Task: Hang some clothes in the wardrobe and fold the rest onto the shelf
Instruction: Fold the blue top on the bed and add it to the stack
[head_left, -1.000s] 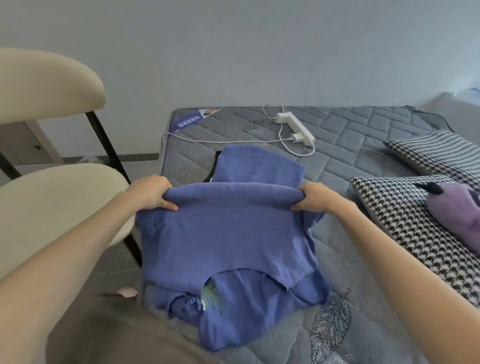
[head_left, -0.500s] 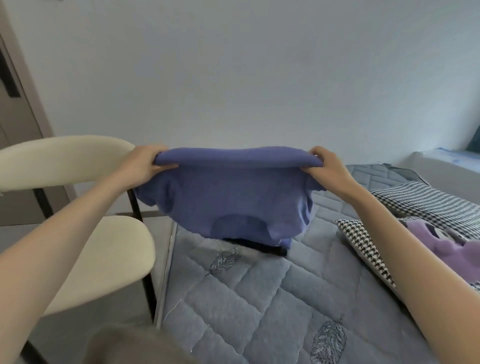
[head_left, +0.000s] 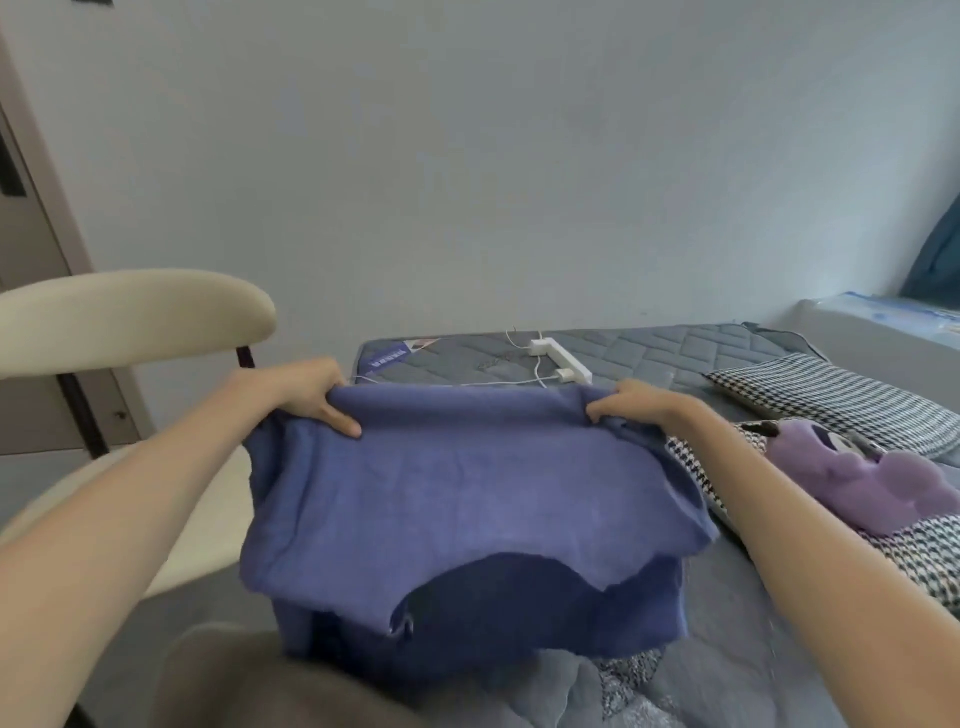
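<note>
Against a pale wall, a grey quilted mattress fills the right side, with a cream chair just beside its left edge. Above the mattress's near left part hangs a blue-violet knit top, doubled over along its upper edge, its front flap draped over a darker layer beneath. Houndstooth pillows lie on the right, a purple plush toy on them. The left hand and right hand each grip one end of the top's upper fold. A white power strip lies beyond.
</note>
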